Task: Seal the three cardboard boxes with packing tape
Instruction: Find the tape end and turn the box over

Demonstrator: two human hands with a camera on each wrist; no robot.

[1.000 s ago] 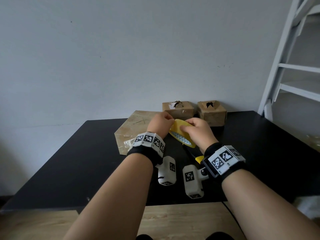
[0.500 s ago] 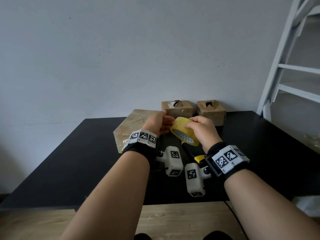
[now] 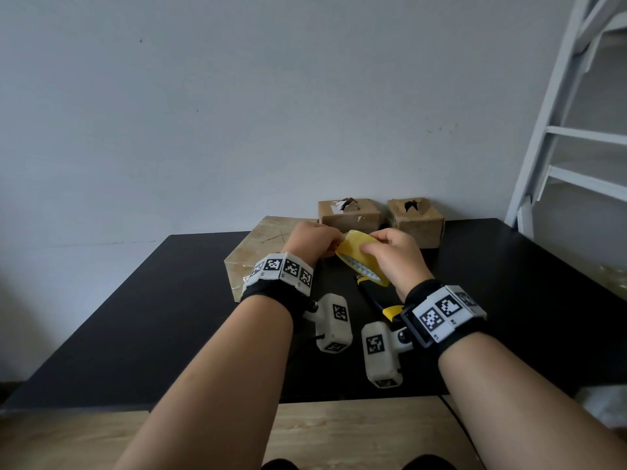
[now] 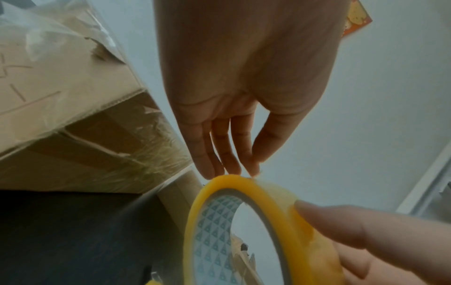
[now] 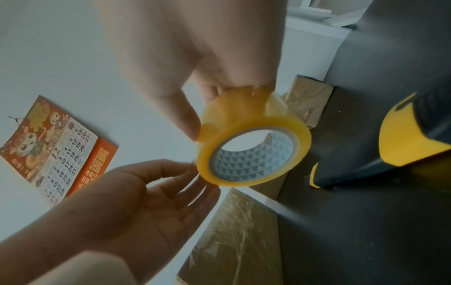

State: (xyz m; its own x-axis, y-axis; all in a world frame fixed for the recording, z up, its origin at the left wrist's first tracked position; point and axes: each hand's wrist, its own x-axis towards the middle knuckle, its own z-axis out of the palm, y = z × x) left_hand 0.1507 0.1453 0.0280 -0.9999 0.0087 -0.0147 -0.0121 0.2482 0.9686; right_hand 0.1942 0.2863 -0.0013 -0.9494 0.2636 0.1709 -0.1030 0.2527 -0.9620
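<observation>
Black and matte, the table (image 3: pixel 135 317) is backed by a pale wall, and the roll of yellow packing tape (image 3: pixel 359 257) is held above its middle by both hands. That roll serves as the landmark. It is gripped by the right hand (image 3: pixel 393 256), whose thumb and fingers are curled round its outer band, so that the roll sits tilted beyond the palm with its patterned core facing the person. At the roll's left edge the left hand (image 3: pixel 314 240) is seen with thumb and forefinger pressed together at the band; in the left wrist view the fingertips (image 4: pixel 231 167) touch the top of the yellow rim (image 4: pixel 244 179), while the other fingers lie fairly straight. Whether a loose tape end is pinched cannot be told.

Left of the roll and behind the left hand, a large flat cardboard box (image 3: pixel 261 245) lies on the table, its faces covered with clear film. Behind the roll, against the wall, two small cardboard boxes (image 3: pixel 349 215) (image 3: pixel 415 220) stand side by side, each with a torn hole in its top. Below the roll, on the table, a black-and-yellow tool (image 3: pixel 380 303) is lying. On the wall, in the right wrist view, a calendar (image 5: pixel 56 154) is hung.
</observation>
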